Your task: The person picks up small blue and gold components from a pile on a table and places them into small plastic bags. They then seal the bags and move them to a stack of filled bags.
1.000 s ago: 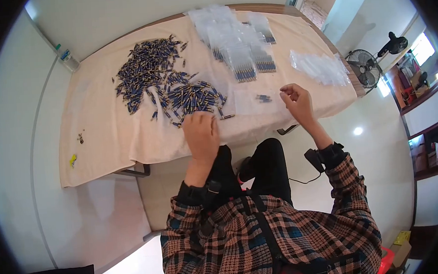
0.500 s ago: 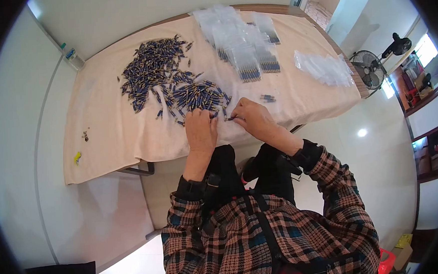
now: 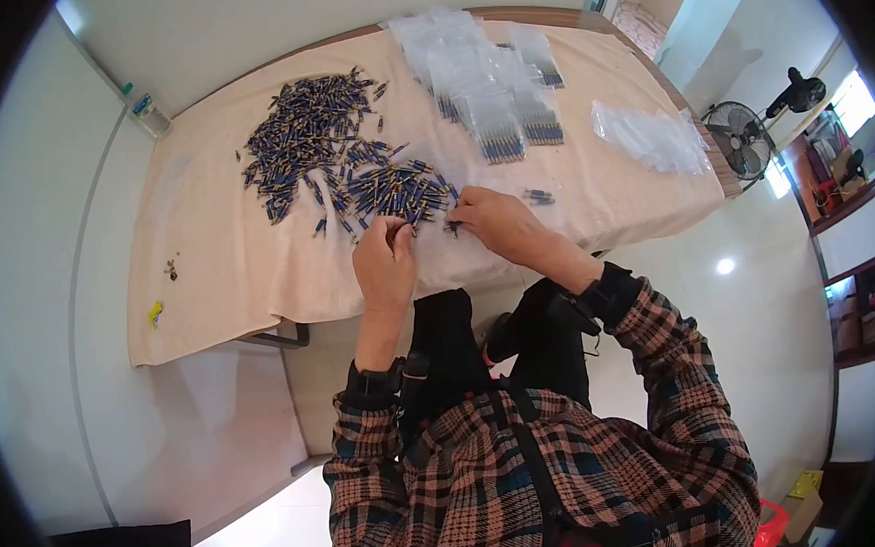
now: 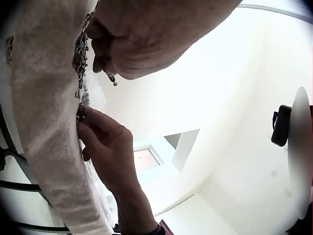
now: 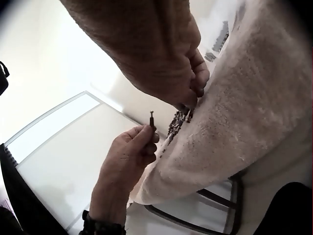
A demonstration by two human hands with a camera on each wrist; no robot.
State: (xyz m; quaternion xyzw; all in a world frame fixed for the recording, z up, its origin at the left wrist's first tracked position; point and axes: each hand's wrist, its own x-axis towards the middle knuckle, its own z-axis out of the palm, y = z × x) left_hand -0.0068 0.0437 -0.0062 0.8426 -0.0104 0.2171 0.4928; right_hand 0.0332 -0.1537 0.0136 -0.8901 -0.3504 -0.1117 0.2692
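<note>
In the head view my left hand [image 3: 385,262] is at the near edge of a pile of small blue-and-gold metal pieces [image 3: 392,191]. Its thumb and fingers pinch one slim piece [image 5: 152,120], which the right wrist view shows standing upright with its tip pointing up. My right hand [image 3: 505,227] lies just to the right, low over the cloth, and pinches another such piece [image 3: 453,228] at the pile's right edge. Most of that second piece is hidden by the fingertips. A few pieces [image 3: 539,196] lie apart, to the right of my right hand.
A larger heap of the same pieces [image 3: 304,131] spreads behind on the beige cloth [image 3: 206,258]. Clear bags with rows of pieces [image 3: 499,134] are stacked at the back, and flat clear bags [image 3: 650,140] lie at the right. A yellow scrap [image 3: 155,313] sits at the left.
My right hand has come left from beside the loose pieces to the pile's edge and taken hold of a piece. My left hand has shifted slightly and turned, with a piece between its fingertips.
</note>
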